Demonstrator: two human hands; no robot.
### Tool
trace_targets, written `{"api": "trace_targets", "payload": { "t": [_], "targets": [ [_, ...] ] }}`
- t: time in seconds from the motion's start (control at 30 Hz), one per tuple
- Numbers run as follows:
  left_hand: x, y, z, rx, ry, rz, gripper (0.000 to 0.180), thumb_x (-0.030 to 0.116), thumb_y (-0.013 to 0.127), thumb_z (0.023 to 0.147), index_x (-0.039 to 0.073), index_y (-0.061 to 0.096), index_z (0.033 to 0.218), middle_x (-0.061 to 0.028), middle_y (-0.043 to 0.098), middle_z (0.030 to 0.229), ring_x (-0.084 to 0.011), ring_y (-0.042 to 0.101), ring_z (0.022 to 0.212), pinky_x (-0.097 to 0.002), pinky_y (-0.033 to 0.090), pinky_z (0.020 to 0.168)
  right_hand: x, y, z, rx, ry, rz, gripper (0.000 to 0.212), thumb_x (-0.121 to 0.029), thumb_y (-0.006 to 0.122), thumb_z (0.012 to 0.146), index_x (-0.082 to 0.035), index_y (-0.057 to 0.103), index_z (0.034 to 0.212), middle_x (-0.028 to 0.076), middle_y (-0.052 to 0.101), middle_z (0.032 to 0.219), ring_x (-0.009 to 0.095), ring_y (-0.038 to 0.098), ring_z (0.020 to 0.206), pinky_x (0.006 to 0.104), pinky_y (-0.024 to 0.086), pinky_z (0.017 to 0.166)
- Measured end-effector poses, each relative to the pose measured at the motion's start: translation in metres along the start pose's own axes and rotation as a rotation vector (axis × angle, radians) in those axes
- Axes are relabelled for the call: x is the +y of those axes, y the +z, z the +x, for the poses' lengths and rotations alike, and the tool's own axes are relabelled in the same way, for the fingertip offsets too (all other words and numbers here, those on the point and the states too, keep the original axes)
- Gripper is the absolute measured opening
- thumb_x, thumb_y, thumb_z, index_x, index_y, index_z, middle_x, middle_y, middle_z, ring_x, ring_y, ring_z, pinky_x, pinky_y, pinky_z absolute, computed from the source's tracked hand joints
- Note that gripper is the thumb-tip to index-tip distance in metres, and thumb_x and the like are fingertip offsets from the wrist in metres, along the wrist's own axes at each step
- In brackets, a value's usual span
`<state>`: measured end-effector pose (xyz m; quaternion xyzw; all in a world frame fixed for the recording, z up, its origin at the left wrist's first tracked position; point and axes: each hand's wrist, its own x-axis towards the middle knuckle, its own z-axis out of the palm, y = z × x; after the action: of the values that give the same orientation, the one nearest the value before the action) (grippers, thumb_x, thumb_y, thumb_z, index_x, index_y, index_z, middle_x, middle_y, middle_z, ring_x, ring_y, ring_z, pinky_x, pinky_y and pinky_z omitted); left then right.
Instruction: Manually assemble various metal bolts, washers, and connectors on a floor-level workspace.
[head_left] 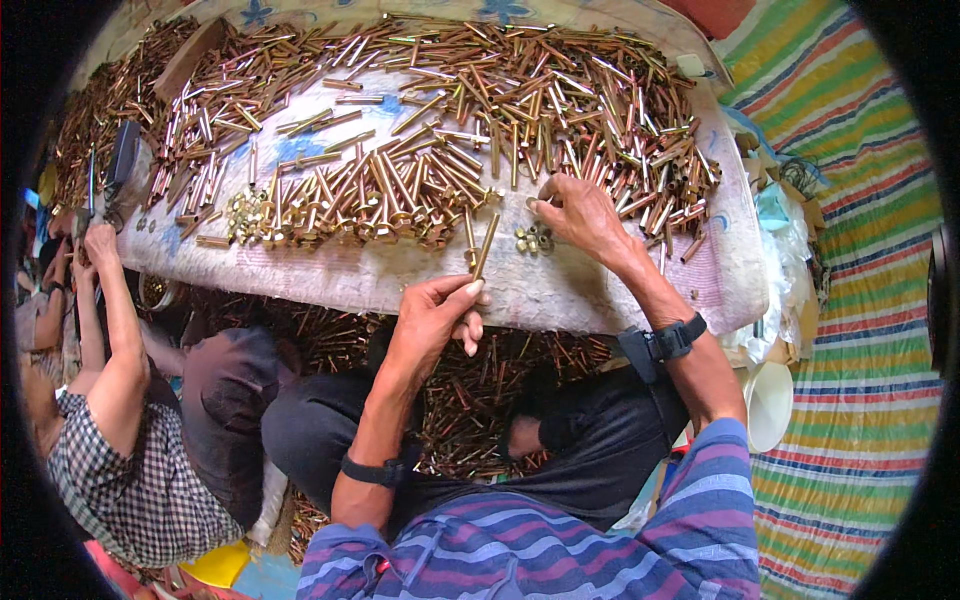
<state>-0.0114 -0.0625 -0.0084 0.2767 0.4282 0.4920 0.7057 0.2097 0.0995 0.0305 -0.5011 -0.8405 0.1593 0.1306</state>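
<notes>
Head view: my left fingers (458, 301), pinching one golden metal rod (488, 246), over the cloth-covered bench (610, 308); my right fingers (560, 190), bunched near small nuts (532, 239), grip contents uncertain. Advisable, I judge: low, steady pinch, rod's top end unobstructed.

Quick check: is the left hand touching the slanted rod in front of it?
Touching. The head view shows the rod with its near end at the thumb and fingertips of the left hand, no gap between.
</notes>
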Motion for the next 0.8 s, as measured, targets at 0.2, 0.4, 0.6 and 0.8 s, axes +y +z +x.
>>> {"api": "trace_targets", "payload": {
  "t": [0.2, 0.4, 0.6, 0.8],
  "targets": [
    [0.003, 0.003, -0.001, 0.007, -0.015, -0.011, 0.030, 0.016, 0.059, 0.100, -0.009, 0.062, 0.115, -0.0128, 0.069, 0.096, -0.0117, 0.059, 0.056, -0.0254, 0.049, 0.042, 0.008, -0.011, -0.016, 0.018, -0.032, 0.070, 0.028, -0.025, 0.067, 0.086, 0.003, 0.064, 0.087, 0.019, 0.065, 0.078, 0.031, 0.064, 0.070, 0.0417, 0.050, 0.067],
    [0.005, 0.006, -0.001, -0.027, -0.037, -0.065, 0.031, 0.020, 0.058, 0.101, -0.008, 0.062, 0.114, -0.0101, 0.067, 0.092, -0.0102, 0.055, 0.054, -0.0242, 0.045, 0.040, 0.013, -0.020, -0.029, -0.062, 0.027, 0.230, 0.031, -0.024, 0.069, 0.087, 0.006, 0.066, 0.093, 0.010, 0.064, 0.080, 0.016, 0.064, 0.068, 0.0313, 0.052, 0.057],
    [0.008, 0.008, -0.002, -0.049, -0.065, -0.202, 0.032, 0.024, 0.055, 0.103, -0.006, 0.060, 0.112, -0.0087, 0.066, 0.088, -0.0085, 0.051, 0.051, -0.0229, 0.041, 0.037, -0.023, -0.038, -0.033, -0.185, 0.186, 0.617, 0.029, -0.022, 0.070, 0.088, 0.005, 0.069, 0.100, 0.006, 0.066, 0.079, 0.010, 0.061, 0.061, 0.0250, 0.050, 0.055],
    [0.008, 0.010, -0.002, -0.102, -0.082, -0.250, 0.033, 0.024, 0.054, 0.103, -0.006, 0.058, 0.117, -0.0092, 0.066, 0.091, -0.0079, 0.049, 0.050, -0.0214, 0.038, 0.036, -0.033, -0.038, -0.037, -0.199, 0.207, 0.782, 0.028, -0.022, 0.071, 0.090, 0.003, 0.070, 0.104, 0.003, 0.068, 0.079, 0.008, 0.061, 0.063, 0.0223, 0.049, 0.055]
  ]
}}
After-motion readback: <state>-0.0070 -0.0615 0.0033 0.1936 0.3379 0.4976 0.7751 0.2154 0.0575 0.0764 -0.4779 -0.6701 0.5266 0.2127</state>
